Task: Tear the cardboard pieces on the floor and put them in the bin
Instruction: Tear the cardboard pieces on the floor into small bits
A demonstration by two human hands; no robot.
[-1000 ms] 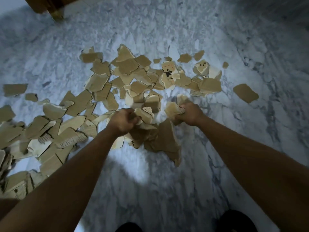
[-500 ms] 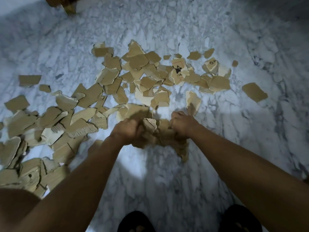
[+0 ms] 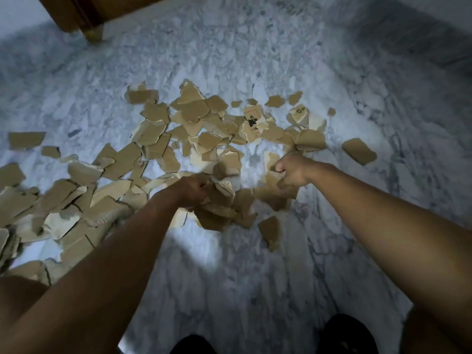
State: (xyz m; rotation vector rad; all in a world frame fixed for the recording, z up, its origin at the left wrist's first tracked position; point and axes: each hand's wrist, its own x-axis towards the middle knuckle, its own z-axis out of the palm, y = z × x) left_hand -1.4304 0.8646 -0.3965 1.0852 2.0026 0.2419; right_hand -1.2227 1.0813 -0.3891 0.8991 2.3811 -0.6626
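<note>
A torn cardboard piece [image 3: 224,200] is clamped between the left hand [image 3: 191,186] and right hand [image 3: 293,169], its long axis running nine to three. Scraps [image 3: 199,123] are spread on the marble floor [image 3: 229,277] toward twelve; no bin is seen.

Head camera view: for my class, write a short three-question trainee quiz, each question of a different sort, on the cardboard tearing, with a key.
1. True or false: a bin is visible.
2. Which hand grips the bigger bunch of cardboard? A left, B right.
3. Fill in: the printed scrap lies on the ___ floor.

Key
1. False: only the floor, scraps and a wooden furniture leg show.
2. A: the left hand clutches the crumpled bunch; the right hand holds a smaller piece.
3. marble
</note>
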